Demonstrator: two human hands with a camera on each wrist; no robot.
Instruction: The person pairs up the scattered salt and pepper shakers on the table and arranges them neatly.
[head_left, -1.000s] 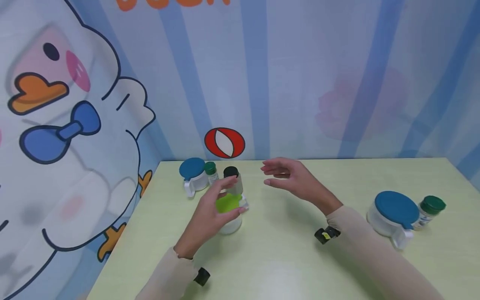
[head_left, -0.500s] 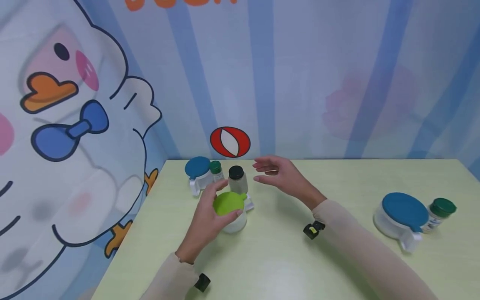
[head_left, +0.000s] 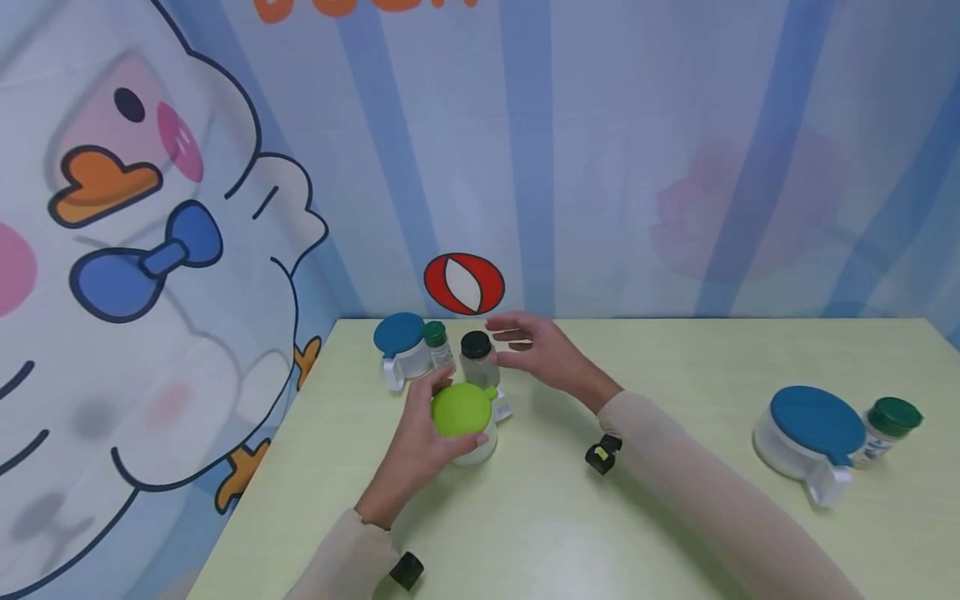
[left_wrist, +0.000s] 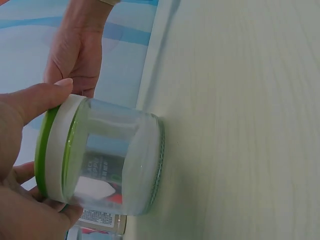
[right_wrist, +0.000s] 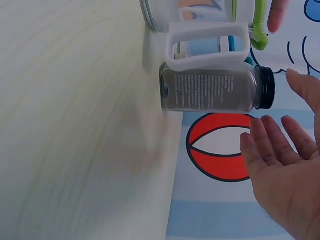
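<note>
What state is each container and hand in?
Green-lidded jar, closed
Black-capped bottle, closed, upright
Left blue-lidded jar, closed, upright
Left green-capped bottle, closed, upright
Right blue-lidded jar, closed, upright
Right green-capped bottle, closed, upright
Left hand, gripping green-lidded jar
Right hand, empty

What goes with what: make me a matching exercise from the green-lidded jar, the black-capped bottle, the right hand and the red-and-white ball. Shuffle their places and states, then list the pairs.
Things
1. green-lidded glass jar
2. black-capped bottle
3. right hand
4. red-and-white ball

Places and states
A. open, holding nothing
B. printed on the backdrop behind the table
C. standing upright on the table, ungripped
D. gripped at its lid by the left hand

Right pairs: 1-D, 2-C, 3-A, 4-B
</note>
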